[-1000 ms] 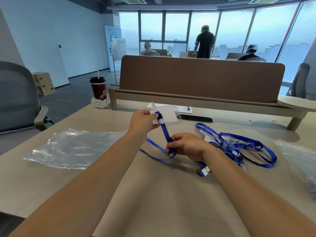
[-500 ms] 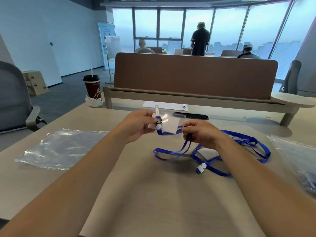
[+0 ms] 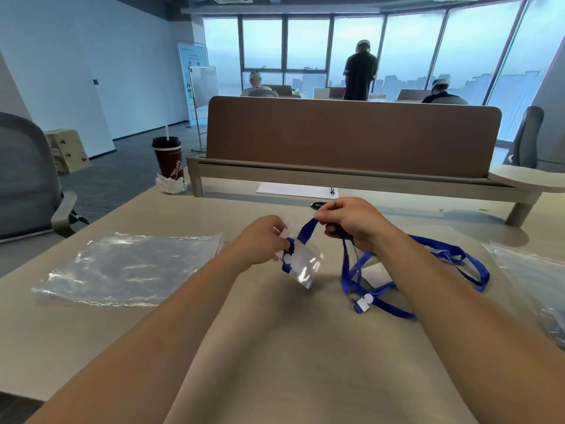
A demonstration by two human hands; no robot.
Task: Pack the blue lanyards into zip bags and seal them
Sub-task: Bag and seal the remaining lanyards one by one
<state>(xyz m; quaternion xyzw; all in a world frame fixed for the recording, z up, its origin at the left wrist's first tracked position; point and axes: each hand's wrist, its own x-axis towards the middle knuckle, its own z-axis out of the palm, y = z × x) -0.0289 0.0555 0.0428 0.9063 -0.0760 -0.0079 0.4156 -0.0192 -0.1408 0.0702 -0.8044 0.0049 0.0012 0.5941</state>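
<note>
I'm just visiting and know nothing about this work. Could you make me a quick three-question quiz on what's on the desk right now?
1. True or false: the left hand holds the clear badge holder above the desk.
2. What does the right hand pinch? A) cup B) blue lanyard strap C) pen
3. The empty zip bags lie on which side of the hands?

Key: 1 true; 2 B; 3 left, though more clear plastic lies at the right edge.

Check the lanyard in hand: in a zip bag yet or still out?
Out. The left hand pinches its badge holder, the right hand its blue strap, above the table. The zip bags lie flat, apart.
</note>
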